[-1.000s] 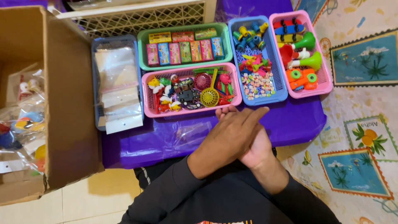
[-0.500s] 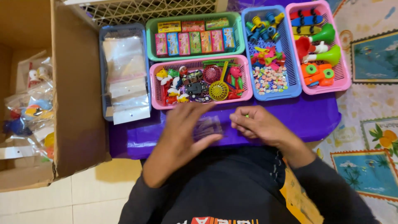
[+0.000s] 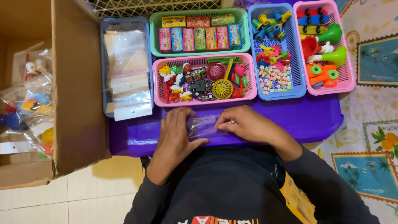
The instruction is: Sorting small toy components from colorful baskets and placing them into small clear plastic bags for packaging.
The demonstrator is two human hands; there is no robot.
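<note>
Hands on a see-through bag

Left hand (image 3: pixel 176 135) lies flat on the small clear plastic bag (image 3: pixel 203 126), so it stays put on the purple table (image 3: pixel 315 120). Right hand (image 3: pixel 244 124) pinches the bag's edge. Pink toy basket (image 3: pixel 157 101) sits close behind.

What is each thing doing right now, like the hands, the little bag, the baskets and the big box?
left hand: flat, pressing on the clear bag
right hand: pinching the bag's edge
clear bag: lying flat on the purple table
pink basket: full of small toys
grey basket: holds empty bags
cardboard box: open
</note>
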